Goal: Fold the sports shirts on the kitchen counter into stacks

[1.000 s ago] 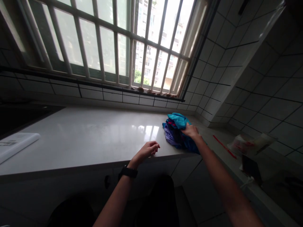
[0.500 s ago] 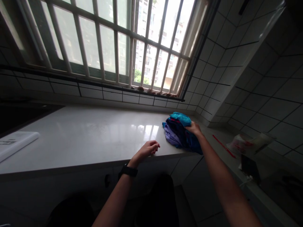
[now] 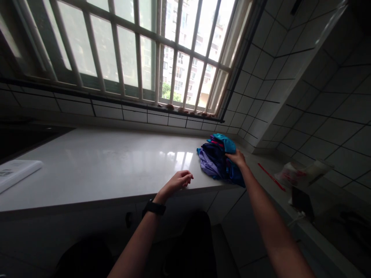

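Observation:
A crumpled pile of clothes [image 3: 213, 162], dark blue, lilac, turquoise and a little pink, lies near the right end of the white countertop [image 3: 116, 166]. My right hand [image 3: 237, 157] grips the pile's right side, thumb pointing left over the dark blue fabric. A turquoise piece [image 3: 226, 142] covers its fingers, so their tips are hidden. Left of the pile and apart from it, my left hand [image 3: 177, 181] rests by the counter's front edge. Its fingers are curled in, with nothing visible in them. A black watch [image 3: 155, 207] is on that wrist.
A red strip [image 3: 271, 177], a clear plastic bag [image 3: 292, 173] and a dark flat object [image 3: 302, 202] lie on the right-hand counter. At the far left is a white flat box [image 3: 17, 173]. A barred window [image 3: 139, 58] spans the tiled back wall.
The turquoise fabric by my right hand has shifted a little, showing more pink beneath it. My left hand stays near the counter edge. The whole view has moved slightly.

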Demonstrator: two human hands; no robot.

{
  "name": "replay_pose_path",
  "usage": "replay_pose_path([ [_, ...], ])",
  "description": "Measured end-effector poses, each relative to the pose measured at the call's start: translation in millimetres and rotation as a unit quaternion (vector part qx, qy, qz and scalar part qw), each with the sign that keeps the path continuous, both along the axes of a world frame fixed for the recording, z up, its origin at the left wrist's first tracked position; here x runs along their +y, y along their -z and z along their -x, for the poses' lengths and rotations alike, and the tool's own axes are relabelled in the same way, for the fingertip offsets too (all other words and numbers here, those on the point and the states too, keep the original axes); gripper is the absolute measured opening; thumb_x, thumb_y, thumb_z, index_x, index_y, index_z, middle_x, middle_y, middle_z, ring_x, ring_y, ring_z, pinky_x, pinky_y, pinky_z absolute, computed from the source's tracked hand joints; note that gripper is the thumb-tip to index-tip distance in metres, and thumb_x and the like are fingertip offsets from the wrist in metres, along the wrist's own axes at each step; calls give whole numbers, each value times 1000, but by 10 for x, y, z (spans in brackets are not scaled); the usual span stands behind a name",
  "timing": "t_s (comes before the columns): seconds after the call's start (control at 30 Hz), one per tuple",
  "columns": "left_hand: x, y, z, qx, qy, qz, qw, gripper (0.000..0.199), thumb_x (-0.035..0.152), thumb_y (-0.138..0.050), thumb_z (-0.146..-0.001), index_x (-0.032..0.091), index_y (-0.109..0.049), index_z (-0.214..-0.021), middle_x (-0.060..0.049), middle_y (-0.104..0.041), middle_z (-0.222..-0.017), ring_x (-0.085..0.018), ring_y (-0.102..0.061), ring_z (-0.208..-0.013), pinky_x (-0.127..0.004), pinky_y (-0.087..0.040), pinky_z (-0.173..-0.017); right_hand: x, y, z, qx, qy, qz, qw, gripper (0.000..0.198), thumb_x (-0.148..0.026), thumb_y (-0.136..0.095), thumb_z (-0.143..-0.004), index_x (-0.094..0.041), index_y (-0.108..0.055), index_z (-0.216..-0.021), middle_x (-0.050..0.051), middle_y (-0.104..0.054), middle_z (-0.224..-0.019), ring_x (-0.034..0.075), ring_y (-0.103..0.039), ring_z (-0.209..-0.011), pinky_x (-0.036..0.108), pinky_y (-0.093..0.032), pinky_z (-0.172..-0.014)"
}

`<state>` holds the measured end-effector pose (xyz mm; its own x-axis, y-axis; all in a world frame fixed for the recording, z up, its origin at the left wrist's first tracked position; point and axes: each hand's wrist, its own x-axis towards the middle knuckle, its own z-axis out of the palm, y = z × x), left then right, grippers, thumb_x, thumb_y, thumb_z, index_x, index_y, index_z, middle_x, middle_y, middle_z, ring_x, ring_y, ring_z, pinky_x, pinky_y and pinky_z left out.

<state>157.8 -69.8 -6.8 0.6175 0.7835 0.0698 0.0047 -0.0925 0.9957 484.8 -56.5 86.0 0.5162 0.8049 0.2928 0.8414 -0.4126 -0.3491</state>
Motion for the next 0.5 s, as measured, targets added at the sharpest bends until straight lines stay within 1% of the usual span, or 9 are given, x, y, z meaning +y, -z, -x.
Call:
replay_pose_path([
  [0.07, 3, -2, -3, 3, -1, -2, 1000, 39, 56, -65, -78, 17, -63, -83, 4, -52, -61, -10, -44, -55, -24, -34, -53, -38, 11, 258, -66, 8, 73, 995, 65, -46, -75, -87, -13, -60, -141, 21, -75, -125, 37, -71, -121, 45, -56, -101],
  [0.13, 5, -2, -5, 7, -3, -2, 1000, 39, 56, -65, -77, 17, -63, -83, 5, -51, -61, -10, -43, -54, -24, -33, -53, -59, 43, 516, -125, -12, 122, 985, 75, -48, -76, -86, -11, -53, -147, 25, -70, -130, 37, -70, -122, 45, -54, -102],
  [0.23, 6, 1, -7, 5, -4, -3, 1000, 41, 57, -65, -76, 17, -63, -83, 5, -51, -61, -10, -43, -54, -24, -33, -52, -59, 74, 778, -167, -31, 166, 971, 87, -56, -79, -83, -7, -48, -148, 30, -64, -138, 39, -67, -126, 44, -53, -103],
  [0.3, 5, 3, -7, 2, -4, -6, 1000, 41, 58, -64, -76, 17, -63, -83, 5, -50, -60, -10, -43, -54, -24, -33, -52, -45, 60, 836, -166, -33, 188, 968, 93, -57, -82, -79, -7, -46, -149, 30, -64, -137, 39, -66, -128, 43, -53, -102],
  [0.33, 4, 3, -6, 2, -4, -6, 1000, 41, 58, -64, -76, 17, -63, -83, 5, -50, -60, -10, -43, -54, -24, -33, -52, -36, 46, 833, -162, -33, 194, 967, 91, -54, -83, -79, -7, -46, -149, 28, -66, -135, 38, -66, -127, 42, -53, -102],
  [0.4, 2, 0, -5, 2, -3, -3, 1000, 41, 58, -64, -77, 17, -63, -84, 6, -49, -59, -10, -42, -53, -24, -32, -52, -14, 14, 769, -155, -34, 182, 970, 79, -40, -82, -82, -9, -49, -147, 26, -69, -131, 36, -68, -124, 40, -53, -101],
  [0.43, -1, -4, -4, 2, -2, -1, 1000, 41, 57, -64, -77, 17, -63, -84, 6, -48, -59, -10, -41, -53, -24, -32, -52, -1, 0, 707, -149, -31, 166, 974, 73, -35, -80, -83, -9, -52, -145, 25, -71, -130, 35, -69, -122, 40, -53, -101],
  [0.5, -8, -12, -1, 2, 0, 3, 1000, 40, 56, -63, -77, 17, -63, -85, 6, -48, -59, -9, -41, -53, -24, -32, -51, 27, -21, 520, -120, -26, 118, 985, 63, -31, -80, -83, -10, -59, -139, 23, -73, -126, 36, -70, -121, 40, -54, -101],
])
